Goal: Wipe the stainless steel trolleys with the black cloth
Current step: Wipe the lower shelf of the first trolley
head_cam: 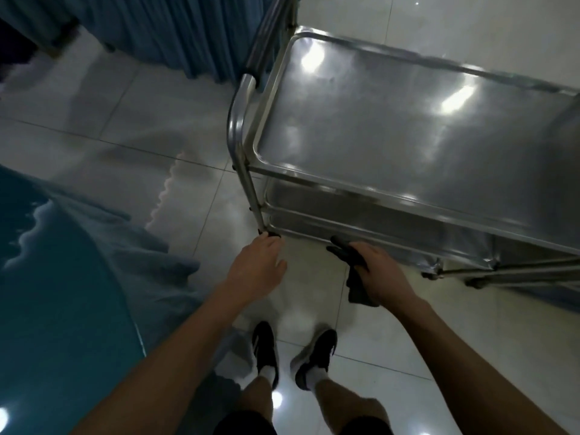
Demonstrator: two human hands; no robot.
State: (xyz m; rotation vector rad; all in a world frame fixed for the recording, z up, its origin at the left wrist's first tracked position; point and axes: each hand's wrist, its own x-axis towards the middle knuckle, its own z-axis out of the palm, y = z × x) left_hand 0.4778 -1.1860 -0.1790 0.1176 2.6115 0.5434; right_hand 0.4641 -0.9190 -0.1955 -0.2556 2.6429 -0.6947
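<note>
A stainless steel trolley (392,120) with a top tray and lower shelves stands on the tiled floor at the right. My left hand (257,265) reaches down to the foot of its near left leg (251,196), fingertips curled at the bottom of the post. My right hand (381,274) grips the black cloth (354,277) just below the lowest shelf rail (314,237); cloth ends stick out past my fingers and hang under my palm.
A teal bed surface with a draped sheet (62,293) fills the lower left. Blue curtains (157,32) hang at the top left. A second metal frame (270,29) stands behind the trolley. My two feet in black shoes (295,353) stand on the glossy tiles.
</note>
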